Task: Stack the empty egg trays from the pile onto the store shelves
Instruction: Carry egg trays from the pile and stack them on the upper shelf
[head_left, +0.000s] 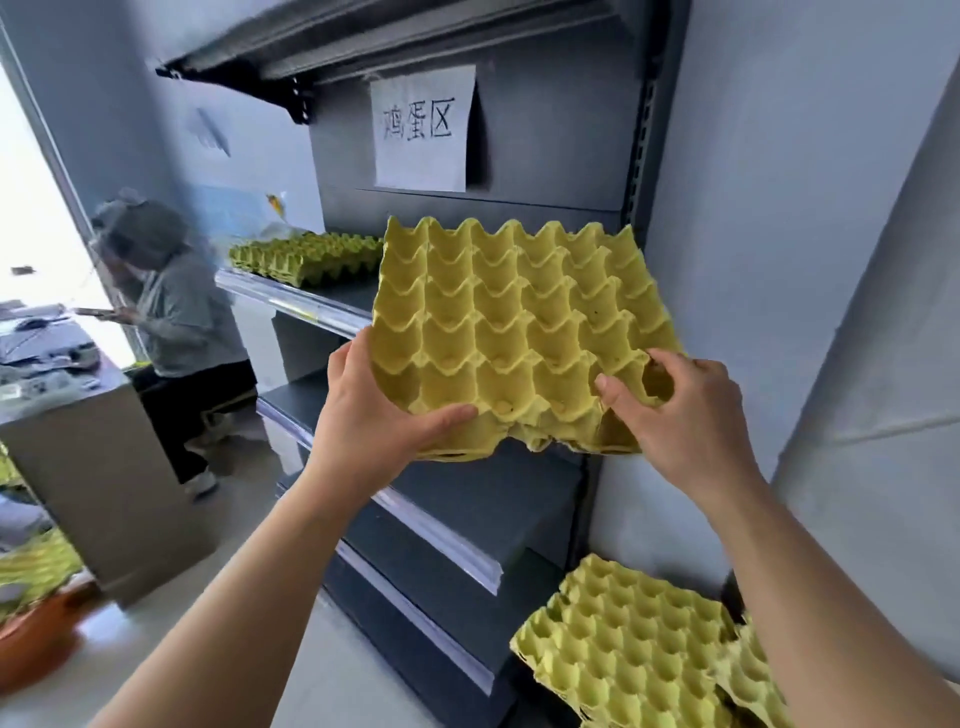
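Though in hands (363, 415) (691, 415), tray (519, 322) (underside unseen)

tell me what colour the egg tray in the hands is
Yellow-green, plain with no print; the egg tray shows best in the head view, its only view.

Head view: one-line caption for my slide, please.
Left hand and right hand hold a yellow egg tray tilted before the store shelf; shelved trays sit farther left, the pile lower right.

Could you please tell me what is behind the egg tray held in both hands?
Behind the held tray lies a shelf bearing a tray stack on its left; the shelf's right part is hidden by it.
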